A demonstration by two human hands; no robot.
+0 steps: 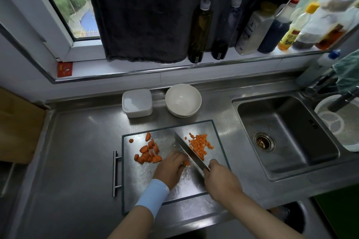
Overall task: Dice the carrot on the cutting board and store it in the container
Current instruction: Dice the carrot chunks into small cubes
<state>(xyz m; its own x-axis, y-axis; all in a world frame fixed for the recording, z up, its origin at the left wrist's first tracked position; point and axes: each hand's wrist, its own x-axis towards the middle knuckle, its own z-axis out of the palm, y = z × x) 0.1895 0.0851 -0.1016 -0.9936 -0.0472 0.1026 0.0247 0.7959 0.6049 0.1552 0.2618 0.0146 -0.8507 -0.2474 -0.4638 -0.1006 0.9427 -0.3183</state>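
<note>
A steel cutting board lies on the counter. On its left lie several thick carrot chunks; on its right is a heap of small carrot dice. My left hand holds a small carrot piece down with curled fingers. My right hand grips the handle of a kitchen knife, whose blade slants across the board right beside that piece. A white square container stands open behind the board.
A white bowl sits beside the container. A sink lies to the right, with a white colander beyond it. Several bottles line the windowsill. A wooden board rests at the left.
</note>
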